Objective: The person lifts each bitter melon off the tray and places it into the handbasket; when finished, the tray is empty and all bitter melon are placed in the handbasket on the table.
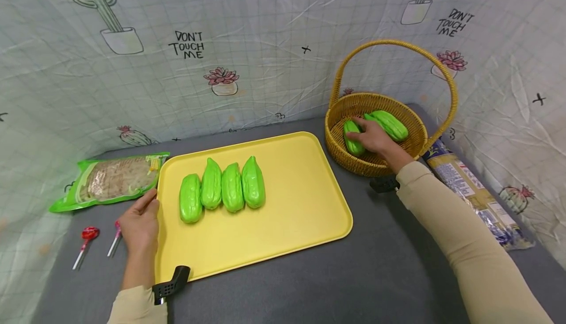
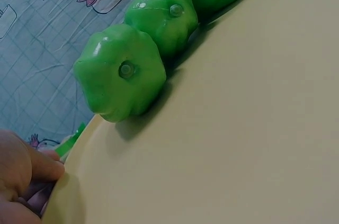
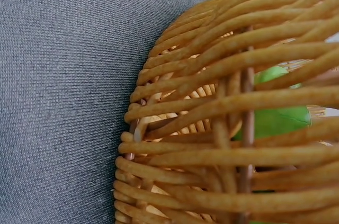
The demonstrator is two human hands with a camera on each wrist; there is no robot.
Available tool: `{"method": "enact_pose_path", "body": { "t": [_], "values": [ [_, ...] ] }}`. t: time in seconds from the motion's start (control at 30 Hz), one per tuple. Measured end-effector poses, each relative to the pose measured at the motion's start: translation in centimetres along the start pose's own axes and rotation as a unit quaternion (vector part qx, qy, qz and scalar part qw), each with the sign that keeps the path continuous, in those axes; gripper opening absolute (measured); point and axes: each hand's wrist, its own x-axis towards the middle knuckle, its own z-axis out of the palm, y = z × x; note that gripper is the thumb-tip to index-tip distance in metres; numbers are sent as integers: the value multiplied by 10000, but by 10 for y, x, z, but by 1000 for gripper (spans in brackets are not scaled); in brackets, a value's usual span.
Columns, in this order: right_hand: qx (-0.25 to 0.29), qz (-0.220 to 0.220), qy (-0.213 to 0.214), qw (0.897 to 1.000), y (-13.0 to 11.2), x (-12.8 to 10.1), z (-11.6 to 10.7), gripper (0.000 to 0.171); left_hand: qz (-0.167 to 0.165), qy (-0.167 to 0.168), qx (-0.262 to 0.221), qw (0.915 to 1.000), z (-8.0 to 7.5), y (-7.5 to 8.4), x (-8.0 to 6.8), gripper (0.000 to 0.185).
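Observation:
In the head view my right hand [image 1: 376, 139] reaches into a round wicker basket [image 1: 369, 166] and grips a glossy green bitter melon [image 1: 352, 139] by its side. Another bitter melon [image 1: 389, 125] lies beside it in the basket. The right wrist view shows mostly the basket's weave [image 3: 185, 155], with a bit of green bitter melon [image 3: 280, 123] behind it. At the left rim of a yellow tray [image 1: 300, 196], my left hand [image 1: 141, 223] holds the edge with bent fingers. Several bitter melons [image 1: 232, 187] lie side by side on the tray's left half.
A green-edged food packet [image 1: 119, 179] lies left of the tray. Two lollipops, one red [image 1: 90, 234] and one pink [image 1: 115, 240], lie near my left hand. Right of the basket is a long blue-and-gold packet [image 1: 473, 191]. The basket's tall handle [image 1: 398, 43] arches above it.

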Motion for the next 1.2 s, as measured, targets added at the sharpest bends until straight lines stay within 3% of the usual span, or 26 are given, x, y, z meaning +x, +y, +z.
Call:
{"method": "enact_pose_path", "body": {
  "t": [0.37, 0.83, 1.2],
  "values": [
    [-191, -112, 74, 9997, 1, -2, 1, 73, -42, -53, -207, 9998, -2, 0, 2, 38],
    [-393, -148, 150, 9990, -2, -4, 3, 74, 6, -52, 58, 10000, -2, 1, -1, 38],
    [-240, -221, 50, 9995, -9, -18, -3, 70, 123, -12, 69, 9999, -2, 2, -1, 38]
  ]
}}
